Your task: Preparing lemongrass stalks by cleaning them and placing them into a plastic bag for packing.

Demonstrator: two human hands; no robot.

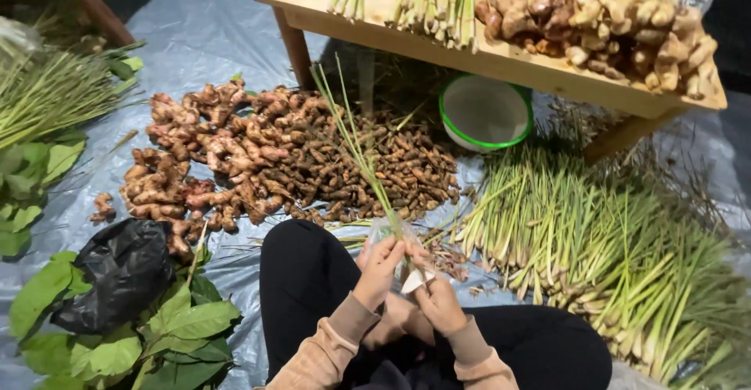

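Head view, I'm looking down at a seated lap. Both hands meet just above the knees. Left hand is curled closed around the base of a thin lemongrass stalk. The stalk rises from that grip and leans up and away to the left, leaves fanning out at the top. Right hand sits just right of and slightly below the left, fingers closed on the same stalk's white root end, which shows between the two hands. A bit of clear plastic looks bunched at the left hand's fingertips; I can't tell what it is.

Beyond the hands, past the stalk: a pile of small brown rhizomes on a blue-grey plastic sheet. Further left of that, a heap of pinkish galangal. Right of the right hand, near: a big spread of lemongrass lying on the sheet. Left of the left hand, well apart: a black plastic bag on green leaves.

Far side, above the hands: a wooden bench carrying ginger and more stalks. A white bowl with a green rim sits under it.
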